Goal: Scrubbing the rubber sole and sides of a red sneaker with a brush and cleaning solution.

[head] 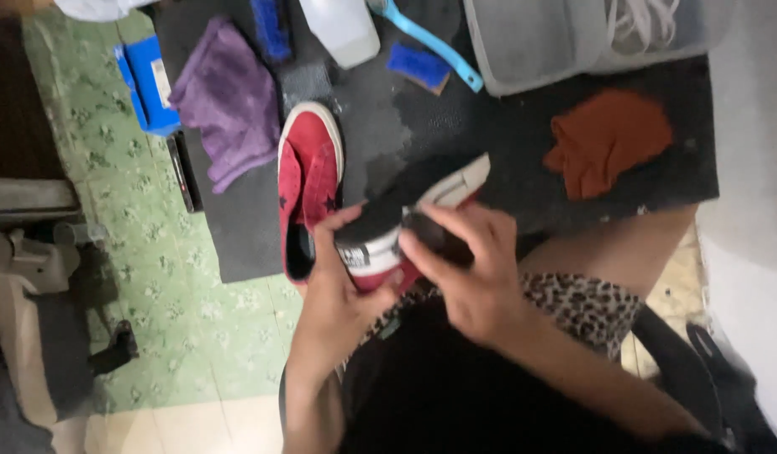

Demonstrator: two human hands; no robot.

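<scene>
My left hand (338, 290) grips the heel of a red sneaker (388, 227) with a dark sole and white edge, held sole-up over my lap. My right hand (468, 269) presses a small dark brush (434, 235) against the sneaker's side; blur hides its detail. A second red sneaker (308, 181) with black stars lies upright on the black mat (489, 143) just left of my hands.
On the mat lie a purple cloth (229, 101), a rust-orange cloth (607, 143), a blue sponge (418, 67), a light blue handled brush (430, 42) and a white bottle (342, 29). A grey basin (531, 42) stands at the back right. A blue box (149, 84) rests on the green floor.
</scene>
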